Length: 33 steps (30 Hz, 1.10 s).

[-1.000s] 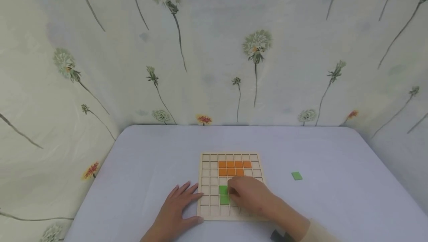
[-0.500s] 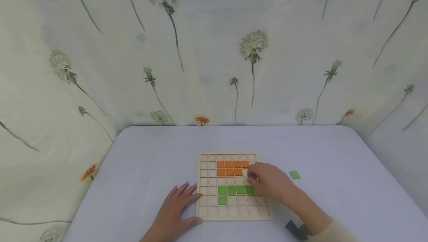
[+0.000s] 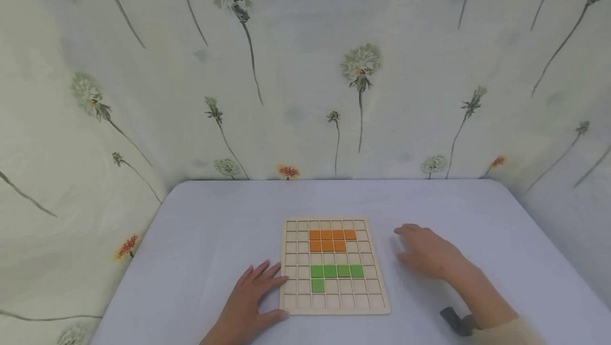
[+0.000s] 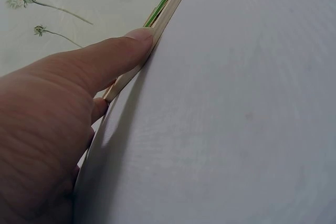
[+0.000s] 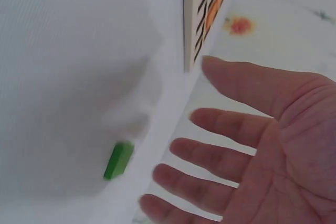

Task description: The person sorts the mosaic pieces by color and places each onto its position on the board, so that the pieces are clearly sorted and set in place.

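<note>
Right hand has left the grid board, fingers spread over the green tile: prob. light, stiff, pinch its edges; left hand flat.

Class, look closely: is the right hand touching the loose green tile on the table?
Apart. The right wrist view shows the right hand open with fingers spread above the green tile, and bare table shows between the fingertips and the tile.

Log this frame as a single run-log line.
left hand: flat on table, fingers against grid board edge | right hand: open above loose green tile, not touching | board: orange tiles, green tiles
</note>
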{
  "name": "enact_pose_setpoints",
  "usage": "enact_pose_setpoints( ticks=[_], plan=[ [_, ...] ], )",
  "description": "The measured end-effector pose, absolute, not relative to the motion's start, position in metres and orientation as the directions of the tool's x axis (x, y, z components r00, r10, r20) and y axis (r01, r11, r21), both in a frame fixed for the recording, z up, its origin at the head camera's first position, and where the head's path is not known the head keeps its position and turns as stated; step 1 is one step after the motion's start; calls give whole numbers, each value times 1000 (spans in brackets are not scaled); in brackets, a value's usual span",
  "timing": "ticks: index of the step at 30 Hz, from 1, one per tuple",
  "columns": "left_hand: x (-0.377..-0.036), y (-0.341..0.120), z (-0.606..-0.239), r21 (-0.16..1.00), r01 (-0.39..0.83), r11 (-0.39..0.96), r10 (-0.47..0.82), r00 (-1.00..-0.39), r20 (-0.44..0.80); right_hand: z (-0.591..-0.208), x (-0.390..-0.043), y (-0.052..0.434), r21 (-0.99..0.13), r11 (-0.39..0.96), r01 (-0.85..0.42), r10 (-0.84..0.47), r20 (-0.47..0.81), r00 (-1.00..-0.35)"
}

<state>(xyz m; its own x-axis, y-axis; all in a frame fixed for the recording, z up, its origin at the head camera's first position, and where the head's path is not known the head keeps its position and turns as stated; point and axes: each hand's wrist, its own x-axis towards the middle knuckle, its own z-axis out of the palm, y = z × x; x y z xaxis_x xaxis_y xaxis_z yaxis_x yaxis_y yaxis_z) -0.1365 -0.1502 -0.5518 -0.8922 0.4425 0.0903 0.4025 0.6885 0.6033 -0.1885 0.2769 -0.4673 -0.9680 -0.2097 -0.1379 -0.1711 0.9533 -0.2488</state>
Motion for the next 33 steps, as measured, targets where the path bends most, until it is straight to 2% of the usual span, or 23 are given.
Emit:
enact_pose_setpoints(
  ticks=[4, 11, 16, 24, 33],
  plan=[
    [-136, -151, -551, 597, 399, 695, 441, -894, 84, -466, -189, 299, -254, 954, -162, -207, -164, -964],
    [-136, -151, -550, 593, 400, 699, 440, -894, 84, -469, -195, 324, -188, 973, -133, -167, -176, -970],
    [-136, -151, -550, 594, 406, 695, 443, -892, 92, -473, -201, 339, -247, 965, -83, -136, -203, -970],
    [-137, -152, -549, 594, 406, 695, 443, -892, 93, -468, -205, 345, -274, 961, -35, -107, -252, -962],
    [-137, -151, -550, 598, 398, 696, 443, -893, 79, -472, -204, 348, -232, 972, -36, -103, -284, -953]
  ],
)
